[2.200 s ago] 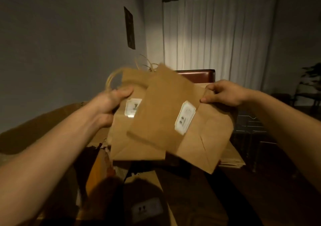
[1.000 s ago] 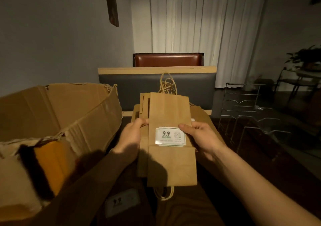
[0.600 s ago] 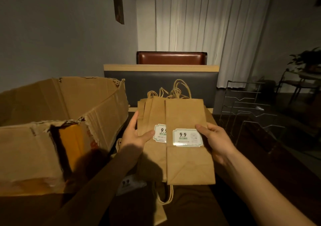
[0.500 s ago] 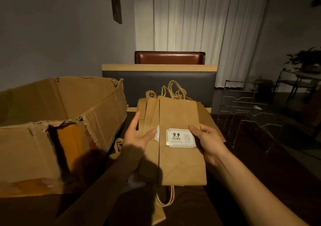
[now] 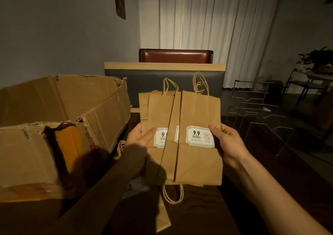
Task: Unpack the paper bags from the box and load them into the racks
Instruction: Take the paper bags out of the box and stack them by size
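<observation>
Both hands clamp a fanned stack of flat paper bags (image 5: pixel 196 119), held upright: left hand (image 5: pixel 139 139) on its left edge, right hand (image 5: pixel 225 141) on its right. Torn cardboard box (image 5: pixel 63 112) stands left of the stack; wire racks (image 5: pixel 255 112) right.

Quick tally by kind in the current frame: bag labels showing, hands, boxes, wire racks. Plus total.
White 9.9 labels showing on held bags: 3 (front one, two partly covered)
Hands: 2, left hand, right hand
Cardboard box: 1
Wire rack: 1 cluster; separate units cannot be told
Total: 7
</observation>
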{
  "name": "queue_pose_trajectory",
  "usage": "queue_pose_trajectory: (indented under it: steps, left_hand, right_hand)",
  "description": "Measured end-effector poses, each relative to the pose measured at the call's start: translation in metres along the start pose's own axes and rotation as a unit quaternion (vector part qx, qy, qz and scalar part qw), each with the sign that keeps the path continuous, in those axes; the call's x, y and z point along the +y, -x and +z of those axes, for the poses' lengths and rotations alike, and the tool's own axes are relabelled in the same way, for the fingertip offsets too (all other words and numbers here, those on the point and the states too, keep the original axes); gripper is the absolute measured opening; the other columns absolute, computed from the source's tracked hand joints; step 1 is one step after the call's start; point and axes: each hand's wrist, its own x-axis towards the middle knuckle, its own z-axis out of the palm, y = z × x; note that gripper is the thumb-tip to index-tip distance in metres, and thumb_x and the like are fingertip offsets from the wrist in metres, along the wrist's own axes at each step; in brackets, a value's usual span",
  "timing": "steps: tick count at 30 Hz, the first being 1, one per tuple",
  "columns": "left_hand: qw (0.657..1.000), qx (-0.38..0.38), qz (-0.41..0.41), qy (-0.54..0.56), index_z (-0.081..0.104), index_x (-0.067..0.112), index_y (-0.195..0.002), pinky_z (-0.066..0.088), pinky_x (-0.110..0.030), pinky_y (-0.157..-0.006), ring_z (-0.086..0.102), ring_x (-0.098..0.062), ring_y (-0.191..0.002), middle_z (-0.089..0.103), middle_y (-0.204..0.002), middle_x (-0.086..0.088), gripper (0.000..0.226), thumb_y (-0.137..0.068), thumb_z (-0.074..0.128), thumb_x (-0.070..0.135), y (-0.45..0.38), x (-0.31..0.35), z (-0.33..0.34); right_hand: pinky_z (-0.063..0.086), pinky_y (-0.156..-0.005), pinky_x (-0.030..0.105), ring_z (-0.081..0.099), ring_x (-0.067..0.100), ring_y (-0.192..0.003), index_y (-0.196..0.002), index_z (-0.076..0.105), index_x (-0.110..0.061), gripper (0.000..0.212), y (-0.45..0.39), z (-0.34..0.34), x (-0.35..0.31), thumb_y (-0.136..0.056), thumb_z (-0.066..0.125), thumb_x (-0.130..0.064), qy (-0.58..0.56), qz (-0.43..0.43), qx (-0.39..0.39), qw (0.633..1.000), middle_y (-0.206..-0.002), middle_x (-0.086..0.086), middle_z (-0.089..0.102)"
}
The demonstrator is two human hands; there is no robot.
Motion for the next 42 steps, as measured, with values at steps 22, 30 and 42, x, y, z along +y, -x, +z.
queue_pose_trajectory:
  steps: [22,30,42]
  left_hand:
    - [0.942,0.049,0.211,-0.255,0.066,0.021,-0.116,0.052,-0.017,-0.089,0.065,-0.018,-0.099,0.065,-0.113,0.021,0.032,-0.091,0.065,0.001,0.008,0.004,0.02]
    - [0.992,0.121,0.009,0.035,0.045,0.022,-0.144,0.061,-0.04,-0.078,0.075,-0.025,-0.093,0.074,-0.109,-0.009,0.067,-0.086,0.07,0.0,-0.005,0.0,0.008]
    - [0.987,0.107,-0.077,0.088,0.063,0.006,-0.12,0.062,-0.038,-0.075,0.072,-0.03,-0.098,0.073,-0.11,-0.016,0.024,-0.102,0.052,0.017,-0.018,0.001,0.011]
  right_hand:
    - [0.062,-0.07,0.037,0.074,0.023,-0.095,-0.117,0.067,-0.011,0.022,0.005,0.01,0.007,-0.101,0.054,-0.019,-0.125,-0.01,0.022,0.992,-0.108,0.011,0.075]
    - [0.057,-0.087,0.056,0.073,0.029,-0.099,-0.117,0.065,-0.018,0.02,0.006,-0.01,0.005,-0.098,0.059,-0.02,-0.251,0.048,0.116,0.96,-0.111,0.011,0.074]
    - [0.062,-0.06,0.048,0.073,0.027,-0.086,-0.103,0.063,-0.013,0.012,0.006,-0.023,-0.014,-0.101,0.05,-0.014,-0.206,0.081,0.105,0.97,-0.096,0.013,0.074]
